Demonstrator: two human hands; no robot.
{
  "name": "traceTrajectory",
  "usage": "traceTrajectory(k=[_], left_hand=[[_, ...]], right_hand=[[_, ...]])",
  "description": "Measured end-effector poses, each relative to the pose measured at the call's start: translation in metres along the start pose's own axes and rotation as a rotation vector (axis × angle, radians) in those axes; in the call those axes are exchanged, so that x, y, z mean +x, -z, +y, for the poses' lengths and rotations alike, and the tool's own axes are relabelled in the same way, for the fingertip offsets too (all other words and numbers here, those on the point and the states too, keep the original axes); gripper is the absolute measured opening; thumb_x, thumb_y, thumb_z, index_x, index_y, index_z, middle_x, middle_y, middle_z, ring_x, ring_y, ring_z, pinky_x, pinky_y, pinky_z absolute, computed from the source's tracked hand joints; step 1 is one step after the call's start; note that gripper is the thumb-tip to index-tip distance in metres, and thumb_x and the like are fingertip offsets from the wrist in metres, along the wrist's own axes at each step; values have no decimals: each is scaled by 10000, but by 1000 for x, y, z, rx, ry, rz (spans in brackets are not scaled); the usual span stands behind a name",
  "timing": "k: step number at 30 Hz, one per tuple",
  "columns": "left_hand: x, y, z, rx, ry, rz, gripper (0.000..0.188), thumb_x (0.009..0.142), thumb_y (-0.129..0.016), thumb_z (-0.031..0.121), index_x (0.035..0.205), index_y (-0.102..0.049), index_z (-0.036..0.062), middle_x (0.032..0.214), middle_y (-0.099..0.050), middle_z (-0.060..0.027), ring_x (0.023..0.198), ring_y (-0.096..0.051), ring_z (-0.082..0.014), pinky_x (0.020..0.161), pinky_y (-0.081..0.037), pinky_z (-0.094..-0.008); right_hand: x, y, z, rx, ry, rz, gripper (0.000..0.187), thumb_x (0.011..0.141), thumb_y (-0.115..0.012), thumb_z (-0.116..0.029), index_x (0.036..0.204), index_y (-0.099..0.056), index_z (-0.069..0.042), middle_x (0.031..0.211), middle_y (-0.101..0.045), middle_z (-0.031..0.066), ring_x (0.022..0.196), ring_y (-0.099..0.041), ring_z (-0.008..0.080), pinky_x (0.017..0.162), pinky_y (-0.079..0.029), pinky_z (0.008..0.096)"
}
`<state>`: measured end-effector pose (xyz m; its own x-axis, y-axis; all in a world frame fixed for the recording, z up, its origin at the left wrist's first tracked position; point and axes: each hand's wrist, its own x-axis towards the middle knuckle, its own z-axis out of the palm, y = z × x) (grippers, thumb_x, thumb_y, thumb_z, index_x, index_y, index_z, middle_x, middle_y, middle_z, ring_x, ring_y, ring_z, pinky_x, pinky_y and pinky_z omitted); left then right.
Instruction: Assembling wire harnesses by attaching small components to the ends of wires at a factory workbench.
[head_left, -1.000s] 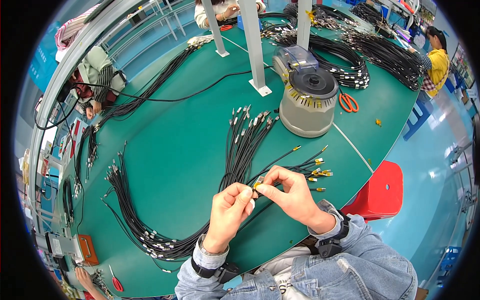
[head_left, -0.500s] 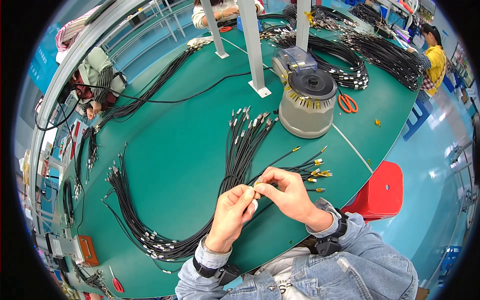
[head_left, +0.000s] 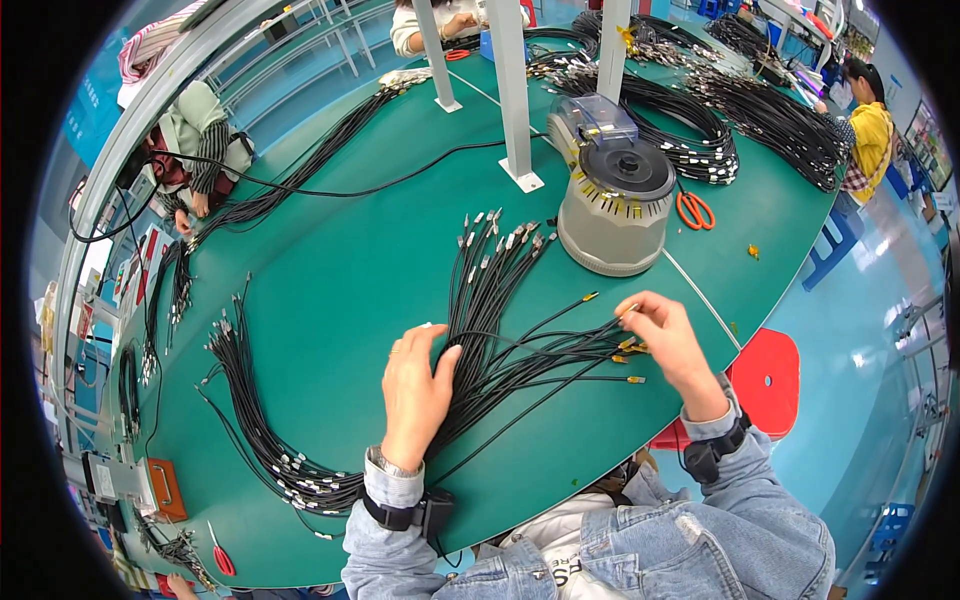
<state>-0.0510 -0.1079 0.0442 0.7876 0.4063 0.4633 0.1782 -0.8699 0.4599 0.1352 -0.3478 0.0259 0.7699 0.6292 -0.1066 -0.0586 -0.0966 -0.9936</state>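
Observation:
My right hand point(head_left: 668, 340) pinches the end of a black cable point(head_left: 585, 331) near a small group of cable ends with yellow tape point(head_left: 636, 380). To the left, my left hand point(head_left: 416, 395) rests at the edge of the big cable bundle point(head_left: 478, 300), its thumb apart from its fingers. A small white bit shows at its fingertips; whether the hand touches it cannot be made out. The bundle's white-tagged, metal-tipped ends fan out away from me, and its other part curves left to more loose ends point(head_left: 228, 335).
A round tape dispenser point(head_left: 612, 215) stands beyond the cables, with orange-handled scissors point(head_left: 695, 210) beside it. Metal posts point(head_left: 515, 110) rise from the green table point(head_left: 350, 260). Coiled cables point(head_left: 700, 150) lie at the far right. A red stool point(head_left: 768, 380) is right of me. Co-workers sit around the table.
My hands have parted from their shared pinch. The right went right and slightly away to the taped ends with a cable; the left moved left and opened beside the bundle.

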Motion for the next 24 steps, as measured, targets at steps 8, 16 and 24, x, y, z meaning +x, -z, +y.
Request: traceTrajectory(k=[8,16,24], left_hand=[[-10,-11,-32,-32,291,-215,140,772,-653,102,844,-598,-6,675,-592,-89,579,-551,-199,552,-437,-317],[-4,5,-13,-54,393,-273,125,751,-669,135,748,-609,25,646,-587,-100,584,-556,-274,561,-445,-361],[-27,8,25,-224,-65,-259,96,730,-676,80,752,-620,6,664,-577,-90,598,-535,-209,533,-417,-295]], right_hand=[[-1,10,-3,-373,277,285,152,810,-556,-93,929,-589,-4,935,-579,46,872,-536,148,775,-421,273],[-12,-24,-21,-447,551,68,228,757,-605,-49,981,-579,-19,956,-566,87,893,-534,214,806,-417,309],[-5,-60,-6,-727,642,-366,320,718,-667,-88,1026,-588,-56,1069,-529,78,1030,-460,251,918,-334,360]])
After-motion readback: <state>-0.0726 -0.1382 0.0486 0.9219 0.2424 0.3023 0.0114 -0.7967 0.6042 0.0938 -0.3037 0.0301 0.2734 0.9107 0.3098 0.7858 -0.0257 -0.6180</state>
